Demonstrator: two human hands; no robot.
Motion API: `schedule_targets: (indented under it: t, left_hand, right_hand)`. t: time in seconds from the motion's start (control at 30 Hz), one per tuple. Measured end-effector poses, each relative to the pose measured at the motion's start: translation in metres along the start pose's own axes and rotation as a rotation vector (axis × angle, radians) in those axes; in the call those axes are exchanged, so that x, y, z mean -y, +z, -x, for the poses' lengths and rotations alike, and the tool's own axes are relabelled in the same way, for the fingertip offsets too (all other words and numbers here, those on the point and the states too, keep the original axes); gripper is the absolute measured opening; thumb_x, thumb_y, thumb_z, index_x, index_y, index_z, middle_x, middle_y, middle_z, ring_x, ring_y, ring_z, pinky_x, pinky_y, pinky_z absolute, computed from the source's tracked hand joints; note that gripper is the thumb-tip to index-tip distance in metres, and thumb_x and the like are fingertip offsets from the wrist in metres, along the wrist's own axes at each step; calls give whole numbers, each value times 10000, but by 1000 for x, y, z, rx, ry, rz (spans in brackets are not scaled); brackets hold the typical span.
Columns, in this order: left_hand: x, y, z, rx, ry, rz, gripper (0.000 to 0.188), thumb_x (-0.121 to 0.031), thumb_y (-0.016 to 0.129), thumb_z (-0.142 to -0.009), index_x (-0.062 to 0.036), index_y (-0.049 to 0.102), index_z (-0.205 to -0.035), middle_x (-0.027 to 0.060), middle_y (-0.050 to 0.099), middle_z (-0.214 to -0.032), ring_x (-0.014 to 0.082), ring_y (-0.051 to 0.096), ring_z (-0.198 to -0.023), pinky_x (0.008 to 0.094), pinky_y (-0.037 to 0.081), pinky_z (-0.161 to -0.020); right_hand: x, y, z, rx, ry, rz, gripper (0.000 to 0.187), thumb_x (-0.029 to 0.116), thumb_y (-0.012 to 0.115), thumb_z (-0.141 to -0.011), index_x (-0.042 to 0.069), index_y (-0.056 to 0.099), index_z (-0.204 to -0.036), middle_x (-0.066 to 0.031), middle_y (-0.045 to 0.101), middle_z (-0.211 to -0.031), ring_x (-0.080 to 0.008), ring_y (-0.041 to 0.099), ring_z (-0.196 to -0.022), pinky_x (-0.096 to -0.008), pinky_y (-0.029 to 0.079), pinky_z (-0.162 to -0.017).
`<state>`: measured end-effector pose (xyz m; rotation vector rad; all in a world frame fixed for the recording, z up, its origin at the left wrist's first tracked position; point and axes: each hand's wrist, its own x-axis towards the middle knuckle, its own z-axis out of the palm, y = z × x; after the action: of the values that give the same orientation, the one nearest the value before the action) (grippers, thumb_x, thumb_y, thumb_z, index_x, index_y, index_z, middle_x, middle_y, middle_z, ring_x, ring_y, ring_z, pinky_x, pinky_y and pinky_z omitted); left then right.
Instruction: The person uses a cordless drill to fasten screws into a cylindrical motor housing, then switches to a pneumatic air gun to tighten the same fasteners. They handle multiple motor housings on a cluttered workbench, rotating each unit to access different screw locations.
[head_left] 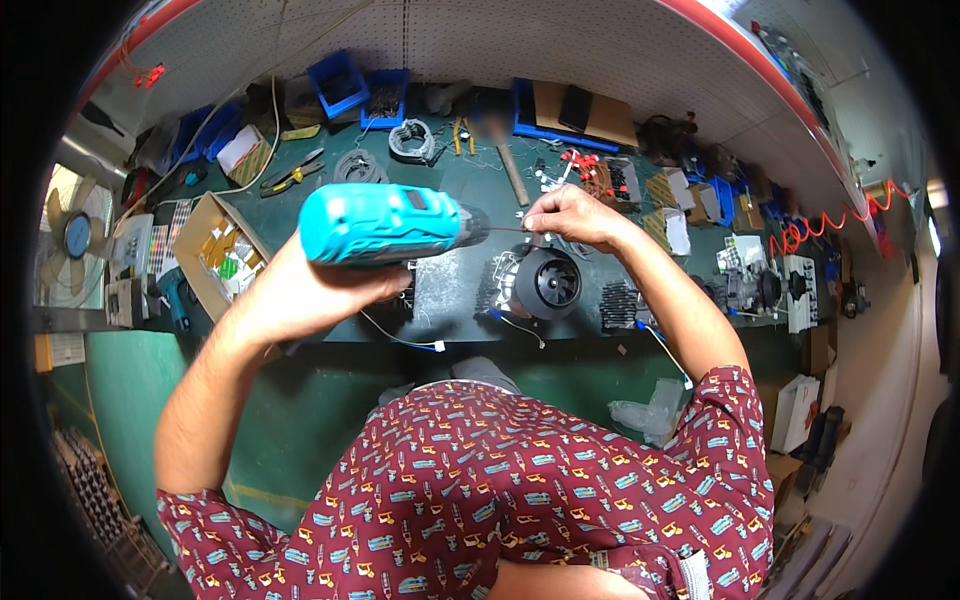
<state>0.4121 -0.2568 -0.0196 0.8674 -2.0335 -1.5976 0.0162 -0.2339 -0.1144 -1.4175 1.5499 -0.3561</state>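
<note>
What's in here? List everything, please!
Workbench: 1, dark green, across the middle
Drill: 1, turquoise, held over the workbench
Long bit: 1, dark, on the drill's front
Finned wheel: 1, black, workbench's near side
Hammer: 1, brown-handled, workbench's back
Bins: several, blue, mostly along the back
Open box: 1, brown, workbench's left
Small parts: many, mixed colours, around the workbench
Coiled hose: 1, red, far right
Big fan: 1, pale, far left
Shirt: 1, dark red, on the person
Left hand: 1, bare, gripping the drill
Right hand: 1, bare, at the bit's tip

Maroon printed shirt (500,460), short sleeves (715,430), perhaps grey trousers (485,372)
</note>
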Motion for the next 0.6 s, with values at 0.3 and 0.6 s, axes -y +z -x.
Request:
schedule_targets:
  t: [0.3,0.6]
  left_hand:
    - [-16,21,-64,182,-56,-376,411,-98,785,-793,-61,718,-1197,106,749,-1062,201,698,-923,349,554,-931]
    - [-8,22,-75,197,-42,-445,369,-259,768,-771,-44,712,-1066,205,745,-935,373,726,-897,455,567,-851]
  right_hand:
    - [-37,11,-58,432,72,24,183,111,705,-939,-1,770,-1068,-34,756,-934,-113,677,-856,-274,549,-805]
    - [-41,20,-63,463,75,68,170,58,659,-907,1,784,-1007,-24,768,-896,-97,677,-831,-270,551,-778]
